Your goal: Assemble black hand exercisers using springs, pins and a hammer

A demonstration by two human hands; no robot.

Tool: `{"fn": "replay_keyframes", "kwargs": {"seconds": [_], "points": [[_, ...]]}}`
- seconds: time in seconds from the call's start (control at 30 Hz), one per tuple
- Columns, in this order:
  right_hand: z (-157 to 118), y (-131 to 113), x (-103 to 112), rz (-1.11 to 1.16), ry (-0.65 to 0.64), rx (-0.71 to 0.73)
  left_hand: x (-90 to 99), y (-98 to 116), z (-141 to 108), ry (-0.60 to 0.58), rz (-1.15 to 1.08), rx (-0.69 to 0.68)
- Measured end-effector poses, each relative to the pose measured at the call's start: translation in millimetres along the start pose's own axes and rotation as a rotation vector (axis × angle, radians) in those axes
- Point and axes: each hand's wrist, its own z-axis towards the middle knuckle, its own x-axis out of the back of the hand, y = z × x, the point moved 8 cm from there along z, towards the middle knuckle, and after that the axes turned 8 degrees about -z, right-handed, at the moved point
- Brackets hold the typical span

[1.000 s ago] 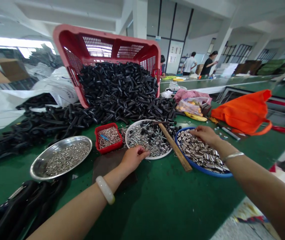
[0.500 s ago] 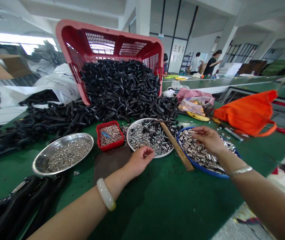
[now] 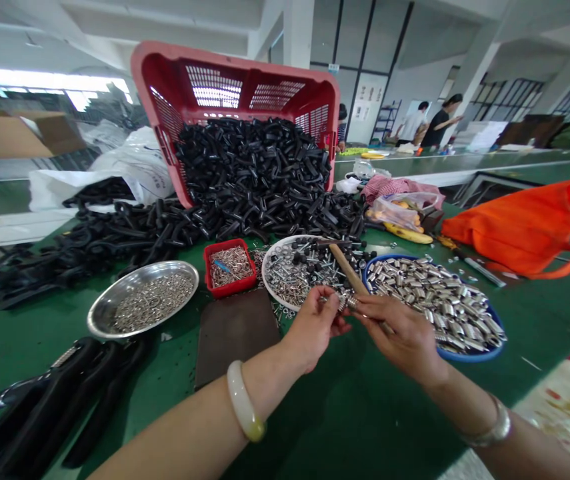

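Observation:
My left hand (image 3: 315, 327) and my right hand (image 3: 399, 333) meet over the near edge of the white tray (image 3: 269, 283). Small shiny metal springs (image 3: 343, 303) show between their fingertips, partly covered by the fingers. The fingers of both hands are closed in a pinch. To the right of my right hand stands a blue basin (image 3: 495, 352) heaped with short, ribbed metal springs (image 3: 439, 300). Bolts, washers and black-headed parts fill the white tray. Across its right side lies a hammer (image 3: 347, 267), its wooden handle running down behind my fingers.
A tipped red crate (image 3: 235, 67) spills black curved parts across the back. Left of the hands are a red box (image 3: 229, 287) of rivet-like pins, a steel dish (image 3: 95, 321) of small metal pieces and a dark plate (image 3: 237, 340). An orange bag (image 3: 515, 223) lies right; people stand far behind.
My right hand has left the blue basin and moved left to meet my left hand, with springs now between the fingertips. My left hand has shifted right. The view has turned slightly left.

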Motion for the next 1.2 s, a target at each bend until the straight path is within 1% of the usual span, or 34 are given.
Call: {"fn": "replay_keyframes", "kwargs": {"seconds": [0.1, 0.17, 0.23, 0.27, 0.33, 0.4, 0.47, 0.5, 0.53, 0.63, 0.7, 0.77, 0.9, 0.97, 1.0, 1.03, 1.1, 1.13, 1.17, 1.2], "points": [[-10, 7, -6, 0.168, 0.078, -0.128, 2.1, -4, -5, -0.025, -0.09, 0.037], [-14, 9, -15, 0.355, 0.073, -0.191, 5.5, -5, -7, -0.035, -0.125, 0.046], [-15, 11, -24, 0.531, 0.043, -0.261, 10.0, -3, -8, -0.056, -0.093, 0.003], [-15, 12, -29, 0.604, 0.018, -0.306, 12.1, 0, -9, -0.078, -0.036, -0.042], [-16, 14, -37, 0.711, -0.036, -0.405, 15.9, 10, -11, -0.123, 0.141, -0.178], [-19, 13, -46, 0.747, -0.111, -0.48, 18.5, 18, -15, -0.151, 0.359, -0.322], [-21, 11, -52, 0.73, -0.151, -0.514, 20.0, 24, -20, -0.142, 0.549, -0.434], [-22, 9, -53, 0.714, -0.133, -0.518, 20.1, 26, -23, -0.125, 0.618, -0.474], [-23, 8, -53, 0.703, -0.089, -0.516, 19.7, 27, -25, -0.102, 0.667, -0.504], [-24, 5, -49, 0.723, 0.102, -0.499, 15.3, 29, -32, -0.021, 0.704, -0.543], [-25, 4, -50, 0.738, 0.171, -0.498, 13.0, 28, -34, 0.034, 0.676, -0.511], [-25, 3, -51, 0.693, 0.192, -0.481, 14.8, 26, -34, 0.089, 0.588, -0.433], [-22, -2, -54, 0.616, 0.1, -0.38, 21.9, 15, -29, 0.114, 0.21, -0.197], [-22, -3, -48, 0.526, 0.102, -0.306, 24.4, 8, -28, 0.121, 0.046, -0.063], [-22, -5, -42, 0.439, 0.12, -0.248, 24.9, 5, -27, 0.121, 0.007, 0.007], [-21, -9, -36, 0.341, 0.134, -0.179, 24.9, 2, -28, 0.116, 0.003, 0.075], [-20, -18, -27, 0.187, 0.153, -0.05, 25.9, -4, -28, 0.109, 0.075, 0.187], [-19, -19, -24, 0.166, 0.168, -0.03, 28.6, -5, -28, 0.124, 0.146, 0.217], [-18, -17, -21, 0.199, 0.186, -0.056, 32.9, -5, -28, 0.153, 0.232, 0.225], [-17, -13, -20, 0.282, 0.204, -0.122, 38.0, -4, -27, 0.188, 0.321, 0.215]]}}
